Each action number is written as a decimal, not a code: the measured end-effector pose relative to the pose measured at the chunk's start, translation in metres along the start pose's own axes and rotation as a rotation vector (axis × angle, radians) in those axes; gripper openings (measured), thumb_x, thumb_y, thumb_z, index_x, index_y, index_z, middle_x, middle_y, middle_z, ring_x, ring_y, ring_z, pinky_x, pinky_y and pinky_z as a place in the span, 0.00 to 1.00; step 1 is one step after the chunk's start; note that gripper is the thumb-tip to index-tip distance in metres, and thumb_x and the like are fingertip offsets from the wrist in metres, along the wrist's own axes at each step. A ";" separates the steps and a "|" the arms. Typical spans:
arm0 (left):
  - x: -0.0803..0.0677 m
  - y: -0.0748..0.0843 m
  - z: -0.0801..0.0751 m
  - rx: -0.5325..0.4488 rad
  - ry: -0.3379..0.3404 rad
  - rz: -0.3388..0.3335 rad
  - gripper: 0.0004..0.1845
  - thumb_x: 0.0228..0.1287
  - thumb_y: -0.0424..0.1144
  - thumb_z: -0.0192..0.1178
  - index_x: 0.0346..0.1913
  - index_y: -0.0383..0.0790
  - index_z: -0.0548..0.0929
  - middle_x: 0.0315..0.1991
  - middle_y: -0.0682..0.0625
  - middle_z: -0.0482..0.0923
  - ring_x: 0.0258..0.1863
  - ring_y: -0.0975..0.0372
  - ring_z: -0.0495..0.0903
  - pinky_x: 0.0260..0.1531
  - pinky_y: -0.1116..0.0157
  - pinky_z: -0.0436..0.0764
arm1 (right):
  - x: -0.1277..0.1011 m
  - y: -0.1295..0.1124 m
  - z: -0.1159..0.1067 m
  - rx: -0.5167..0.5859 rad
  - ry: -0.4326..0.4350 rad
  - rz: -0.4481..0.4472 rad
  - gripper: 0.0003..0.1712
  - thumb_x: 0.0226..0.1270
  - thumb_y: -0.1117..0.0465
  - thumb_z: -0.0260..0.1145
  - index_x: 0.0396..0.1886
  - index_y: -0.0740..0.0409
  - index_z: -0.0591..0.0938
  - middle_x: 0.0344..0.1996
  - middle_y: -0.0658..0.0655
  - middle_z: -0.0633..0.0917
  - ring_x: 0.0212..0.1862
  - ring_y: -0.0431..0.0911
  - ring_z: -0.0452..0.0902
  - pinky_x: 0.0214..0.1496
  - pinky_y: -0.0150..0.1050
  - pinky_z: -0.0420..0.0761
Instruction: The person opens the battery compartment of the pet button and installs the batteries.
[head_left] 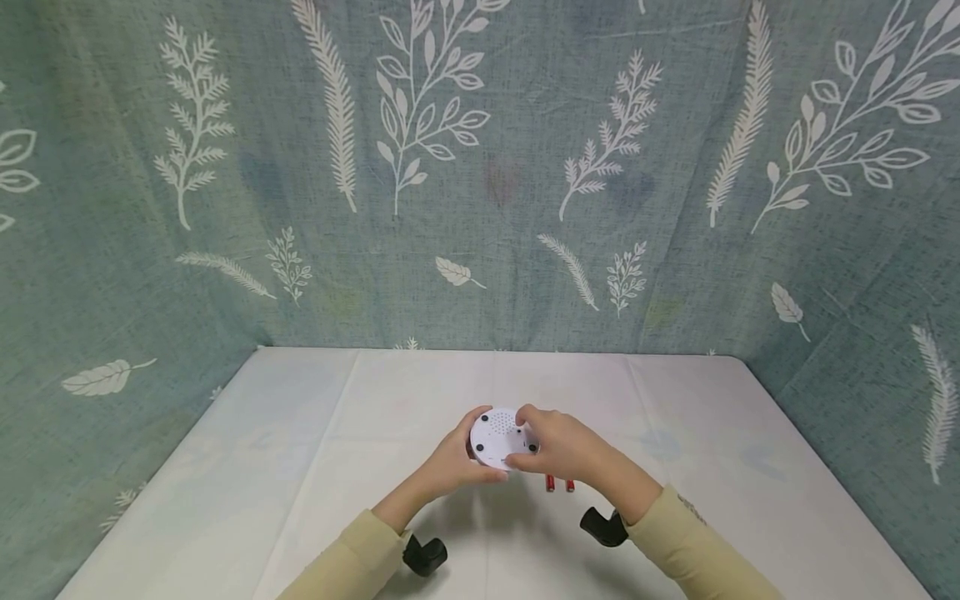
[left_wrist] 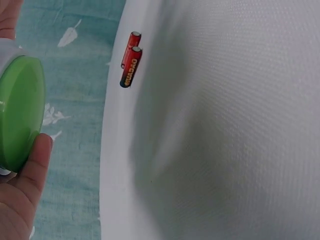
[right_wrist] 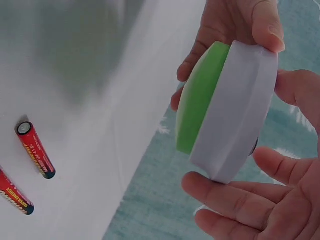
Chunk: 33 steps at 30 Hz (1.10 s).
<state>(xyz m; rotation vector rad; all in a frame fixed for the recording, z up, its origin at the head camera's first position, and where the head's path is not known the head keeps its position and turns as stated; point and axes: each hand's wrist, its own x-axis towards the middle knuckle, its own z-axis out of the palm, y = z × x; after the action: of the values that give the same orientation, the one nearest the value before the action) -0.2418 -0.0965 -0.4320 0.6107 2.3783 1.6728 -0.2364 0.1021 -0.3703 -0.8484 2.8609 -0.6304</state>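
A round white device with a green domed face is held above the table. Small holes and dark round feet show on its white back, which faces up in the head view. My left hand grips its rim between thumb and fingers. Against the back rest the thumb and bent index finger of my right hand, while another finger lies along the rim. Two red AA batteries lie on the table below, partly hidden by the right hand in the head view.
The white table runs back to a green-grey curtain with white leaf prints, which also lines both sides. Black wrist mounts jut out by both sleeves, close above the tabletop.
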 end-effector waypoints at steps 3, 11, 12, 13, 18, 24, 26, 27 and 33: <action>0.000 0.001 0.000 -0.003 -0.008 -0.006 0.50 0.43 0.33 0.72 0.68 0.33 0.52 0.58 0.41 0.66 0.47 0.58 0.71 0.42 0.69 0.74 | 0.001 -0.002 0.000 -0.032 -0.003 -0.003 0.28 0.54 0.47 0.67 0.48 0.59 0.71 0.35 0.54 0.80 0.27 0.40 0.70 0.26 0.32 0.71; 0.001 -0.003 0.000 0.004 0.001 0.010 0.50 0.43 0.38 0.73 0.69 0.38 0.53 0.58 0.43 0.67 0.47 0.60 0.71 0.42 0.71 0.73 | 0.002 -0.004 0.001 -0.094 -0.004 -0.007 0.25 0.55 0.46 0.65 0.44 0.59 0.72 0.32 0.51 0.78 0.27 0.40 0.69 0.26 0.31 0.71; 0.001 -0.004 0.000 0.001 0.000 0.017 0.51 0.43 0.39 0.73 0.68 0.38 0.53 0.58 0.43 0.67 0.47 0.60 0.71 0.43 0.71 0.73 | 0.003 -0.004 0.001 -0.108 0.000 -0.013 0.25 0.55 0.46 0.65 0.44 0.59 0.72 0.31 0.51 0.77 0.27 0.40 0.69 0.26 0.31 0.70; 0.002 -0.004 0.000 -0.003 -0.002 0.023 0.51 0.42 0.40 0.73 0.68 0.38 0.53 0.58 0.44 0.67 0.47 0.59 0.71 0.42 0.71 0.74 | 0.003 -0.004 0.002 -0.124 0.005 -0.020 0.25 0.55 0.46 0.65 0.43 0.59 0.72 0.31 0.50 0.77 0.26 0.40 0.68 0.26 0.31 0.70; 0.003 -0.005 -0.002 -0.004 -0.014 0.058 0.52 0.42 0.44 0.73 0.68 0.36 0.52 0.57 0.43 0.67 0.47 0.58 0.71 0.42 0.70 0.74 | 0.002 -0.005 0.004 -0.190 0.056 -0.094 0.22 0.56 0.48 0.64 0.41 0.59 0.73 0.30 0.51 0.76 0.25 0.39 0.67 0.24 0.30 0.69; 0.003 -0.002 -0.003 -0.018 -0.007 0.053 0.52 0.43 0.42 0.73 0.68 0.36 0.52 0.59 0.41 0.65 0.48 0.58 0.72 0.43 0.70 0.75 | 0.002 -0.004 0.007 -0.254 0.125 -0.191 0.22 0.55 0.51 0.62 0.49 0.56 0.76 0.36 0.58 0.78 0.23 0.40 0.68 0.24 0.30 0.70; 0.002 -0.001 -0.004 -0.028 -0.001 0.050 0.52 0.43 0.40 0.73 0.68 0.36 0.52 0.59 0.40 0.64 0.49 0.57 0.72 0.43 0.70 0.75 | 0.003 -0.004 0.008 -0.283 0.152 -0.212 0.23 0.55 0.51 0.62 0.50 0.55 0.78 0.36 0.60 0.78 0.22 0.41 0.68 0.23 0.31 0.70; 0.002 0.000 -0.004 -0.031 0.002 0.048 0.51 0.43 0.39 0.73 0.68 0.36 0.52 0.60 0.40 0.64 0.49 0.57 0.72 0.44 0.70 0.75 | 0.003 -0.004 0.008 -0.297 0.163 -0.219 0.23 0.55 0.51 0.62 0.50 0.54 0.78 0.36 0.61 0.78 0.22 0.41 0.67 0.23 0.31 0.70; -0.003 0.014 -0.006 -0.051 0.008 0.023 0.50 0.44 0.34 0.71 0.68 0.33 0.52 0.61 0.37 0.62 0.51 0.55 0.71 0.45 0.70 0.75 | 0.003 -0.005 0.010 -0.328 0.190 -0.236 0.23 0.56 0.50 0.60 0.50 0.54 0.80 0.40 0.65 0.79 0.25 0.43 0.71 0.26 0.34 0.74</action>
<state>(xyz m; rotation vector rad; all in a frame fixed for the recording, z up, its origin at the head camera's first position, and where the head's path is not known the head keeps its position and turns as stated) -0.2384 -0.0985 -0.4175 0.6257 2.3350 1.7424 -0.2347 0.0930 -0.3768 -1.2493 3.1159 -0.2731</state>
